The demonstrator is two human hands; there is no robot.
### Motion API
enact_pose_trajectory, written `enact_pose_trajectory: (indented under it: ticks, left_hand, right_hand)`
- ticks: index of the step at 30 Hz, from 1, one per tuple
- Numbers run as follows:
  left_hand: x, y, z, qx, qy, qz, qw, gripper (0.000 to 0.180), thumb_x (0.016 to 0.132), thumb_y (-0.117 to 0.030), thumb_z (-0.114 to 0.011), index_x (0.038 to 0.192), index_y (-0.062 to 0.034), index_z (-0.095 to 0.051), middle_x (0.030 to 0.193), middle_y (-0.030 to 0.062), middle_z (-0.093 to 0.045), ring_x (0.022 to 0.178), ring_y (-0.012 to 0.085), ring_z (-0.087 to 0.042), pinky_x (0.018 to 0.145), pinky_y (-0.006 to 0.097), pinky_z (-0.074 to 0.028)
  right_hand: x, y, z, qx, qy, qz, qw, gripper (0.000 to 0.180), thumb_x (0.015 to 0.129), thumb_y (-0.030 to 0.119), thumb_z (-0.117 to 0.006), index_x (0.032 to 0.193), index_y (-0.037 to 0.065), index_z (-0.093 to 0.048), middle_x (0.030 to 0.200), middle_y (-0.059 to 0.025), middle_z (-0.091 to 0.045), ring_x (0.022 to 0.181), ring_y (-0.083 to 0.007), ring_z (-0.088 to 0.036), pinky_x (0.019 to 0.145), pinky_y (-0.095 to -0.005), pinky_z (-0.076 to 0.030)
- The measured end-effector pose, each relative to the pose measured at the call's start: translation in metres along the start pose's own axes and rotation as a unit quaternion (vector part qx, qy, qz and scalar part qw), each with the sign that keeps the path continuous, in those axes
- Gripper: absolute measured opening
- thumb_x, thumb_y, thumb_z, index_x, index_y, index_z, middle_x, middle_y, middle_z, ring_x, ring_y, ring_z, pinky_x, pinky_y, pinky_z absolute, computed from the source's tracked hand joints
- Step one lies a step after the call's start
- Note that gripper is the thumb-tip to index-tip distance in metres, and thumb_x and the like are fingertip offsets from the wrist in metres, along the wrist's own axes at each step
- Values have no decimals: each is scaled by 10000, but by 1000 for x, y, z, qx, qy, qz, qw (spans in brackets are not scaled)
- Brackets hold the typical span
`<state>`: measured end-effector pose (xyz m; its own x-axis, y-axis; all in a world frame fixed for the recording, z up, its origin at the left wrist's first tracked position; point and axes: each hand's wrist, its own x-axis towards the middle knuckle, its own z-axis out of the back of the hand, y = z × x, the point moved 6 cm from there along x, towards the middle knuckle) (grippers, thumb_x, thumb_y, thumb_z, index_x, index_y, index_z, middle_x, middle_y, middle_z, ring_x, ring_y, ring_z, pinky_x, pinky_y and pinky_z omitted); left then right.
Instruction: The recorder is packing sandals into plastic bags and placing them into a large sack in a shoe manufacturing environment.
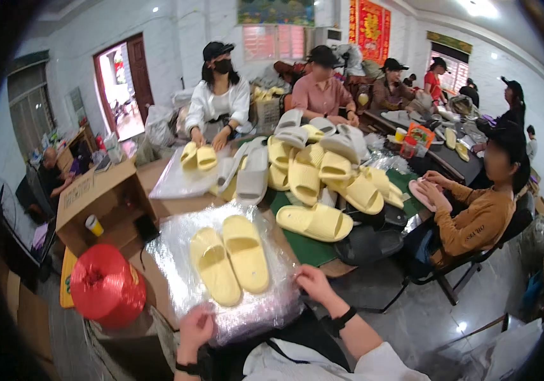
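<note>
A pair of pale yellow slide slippers [229, 263] lies side by side on a stack of shiny clear plastic bags [173, 254] in front of me. At the near left corner of the stack, my left hand [197, 325] has its fingers closed on the edge of the plastic. My right hand [315, 284] pinches the plastic at the right edge, level with the slippers' heels. Whether the slippers lie inside the top bag or on it is hard to tell. Beyond them rises a heap of yellow and grey slippers [310, 171].
On the left stand an open cardboard box [103, 197] and a big roll of red plastic twine [108, 286]. Across the table a person in white [220, 108] handles yellow slippers. A person in a brown top [475, 216] sits at the right with a pink slipper [421, 192].
</note>
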<state>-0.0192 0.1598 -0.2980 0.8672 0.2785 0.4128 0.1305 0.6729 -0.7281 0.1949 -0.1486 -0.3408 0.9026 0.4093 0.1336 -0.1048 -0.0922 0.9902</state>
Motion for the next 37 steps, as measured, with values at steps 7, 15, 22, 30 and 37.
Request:
enact_pose_trajectory:
  ticks: [7,15,22,30,37]
  left_hand:
    - [-7,30,-13,-250,-14,202,947,177,902,54,-573,1061,58,-651,1002,106,-691,841,176,-679,759,284,-570]
    - [-12,51,-23,-280,-19,262,923,178,964,-160,-629,998,6,-680,865,61,-696,796,120,-616,655,261,-493]
    - [-5,27,-16,-171,38,217,960,251,994,-183,-592,1130,17,-658,969,78,-692,864,179,-618,759,279,-506]
    - [-22,74,-10,-141,32,227,963,196,997,-178,-592,1045,0,-656,953,41,-682,854,150,-606,737,273,-502]
    - [-18,124,-21,-321,45,202,924,257,956,-103,-619,1192,-2,-634,952,106,-704,832,142,-668,753,239,-541]
  right_hand:
    - [-7,16,-19,-136,-43,-21,990,291,834,185,-794,843,-17,-585,722,-48,-644,670,-87,-596,628,-272,-509]
    - [-7,15,-18,-125,-64,25,990,283,840,188,-771,882,-5,-569,768,-68,-631,687,-121,-603,631,-297,-506]
    - [-14,9,-17,-117,-51,1,992,303,843,189,-770,987,-1,-583,902,-76,-640,792,-124,-603,709,-289,-504]
    - [-21,91,119,108,-332,127,929,312,910,47,-654,1199,22,-538,1027,-26,-594,869,-99,-582,764,-253,-499]
    - [23,93,79,-10,-253,131,959,126,924,69,-649,1042,36,-619,917,0,-611,818,-61,-571,729,-219,-469]
